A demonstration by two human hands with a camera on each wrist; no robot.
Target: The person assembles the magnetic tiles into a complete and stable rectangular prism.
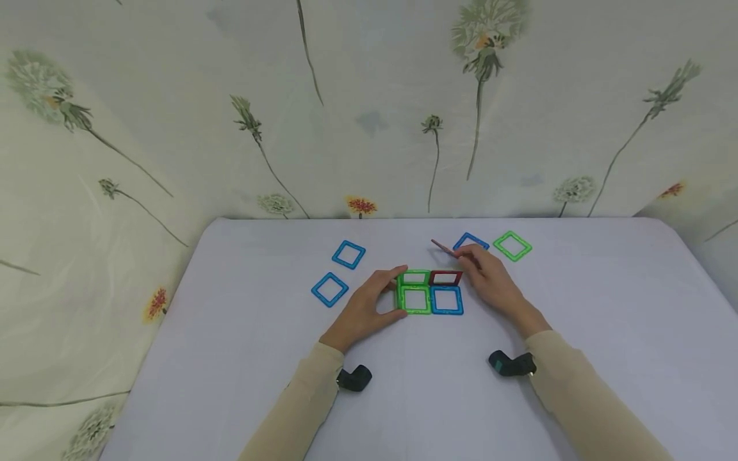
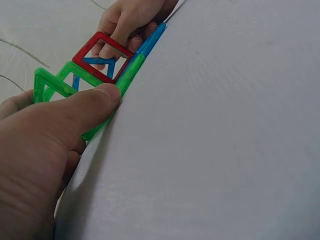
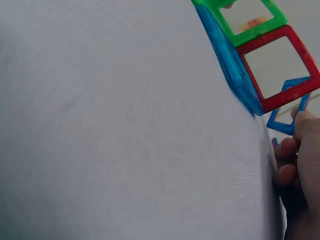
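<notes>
Square magnetic tiles with open centres form a small structure in front of me. A green tile (image 1: 416, 312) and a blue tile (image 1: 446, 312) lie flat side by side. Behind them stand another green tile (image 1: 416, 271) and a red tile (image 1: 432, 278). A further green tile (image 2: 52, 81) stands upright at the left end. My left hand (image 1: 368, 308) grips this end, thumb at the front and fingers at the back. Just behind the red tile, my right hand (image 1: 490, 282) pinches a raised tile (image 1: 444, 247), edge-on in the head view and blue (image 3: 281, 127) in the right wrist view.
Two loose blue tiles, a farther one (image 1: 348, 255) and a nearer one (image 1: 330, 290), lie to the left. Behind my right hand lie a blue tile (image 1: 471, 237) and a green tile (image 1: 512, 246). A floral cloth (image 1: 369, 160) hangs behind the white table (image 1: 230, 358).
</notes>
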